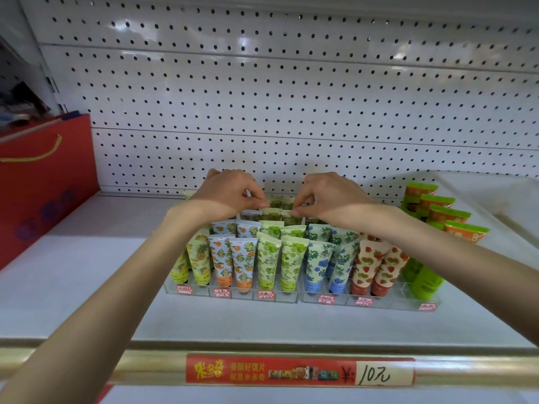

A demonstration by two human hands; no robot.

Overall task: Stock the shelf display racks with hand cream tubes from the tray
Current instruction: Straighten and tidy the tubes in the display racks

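Red price label point(300, 371) on shelf edge point(87, 363), bottom centre. Mid-frame, left hand point(230, 193) and right hand point(332, 196), fingers curled, each pinch crimped top of green-print hand cream tube point(270, 214) in back rows of clear rack point(233, 293).

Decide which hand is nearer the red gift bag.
Left. The left hand pinches a green tube at the back of the rack, toward the red gift bag; the right hand pinches another beside it, farther away.

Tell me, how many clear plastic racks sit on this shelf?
2, side by side: the left rack with the orange-print tubes, the right rack with the strawberry tubes. None seem hidden.
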